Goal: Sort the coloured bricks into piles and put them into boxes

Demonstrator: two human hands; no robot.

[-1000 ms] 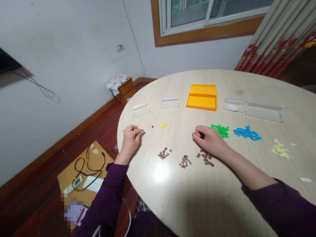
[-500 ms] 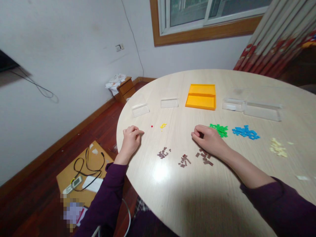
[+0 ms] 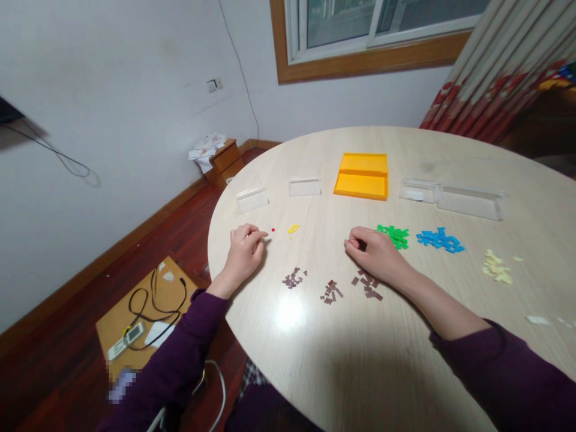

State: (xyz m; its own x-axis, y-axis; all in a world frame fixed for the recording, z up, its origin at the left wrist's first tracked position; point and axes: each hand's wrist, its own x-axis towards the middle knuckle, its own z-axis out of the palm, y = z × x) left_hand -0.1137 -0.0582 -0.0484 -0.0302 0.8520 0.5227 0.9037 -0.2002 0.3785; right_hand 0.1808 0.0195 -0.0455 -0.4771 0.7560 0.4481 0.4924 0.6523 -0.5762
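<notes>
A tiny red piece (image 3: pixel 273 230) lies on the pale round table, just beyond the fingertips of my left hand (image 3: pixel 245 246). That hand is open, its index finger stretched toward the piece and nothing visible in it. A small cluster of yellow pieces (image 3: pixel 293 229) is a little further right. My right hand (image 3: pixel 369 247) rests on the tabletop in a loose fist, with no object showing in its curled fingers. Green pieces (image 3: pixel 395 236) lie right behind it, partly covered by the hand. Dark brown pieces (image 3: pixel 368 284) are near its wrist.
Two more brown piles (image 3: pixel 294 278) lie nearer me. Blue pieces (image 3: pixel 441 239) and cream pieces (image 3: pixel 495 267) spread rightward. An open orange case (image 3: pixel 360 185) and several clear plastic boxes (image 3: pixel 305 188) line the far side. A cardboard box (image 3: pixel 105 324) with a cable stands left below the table.
My left hand has moved right, closer to the red piece, with its index finger reaching out. The right hand stays in place. The whole view has shifted slightly.
</notes>
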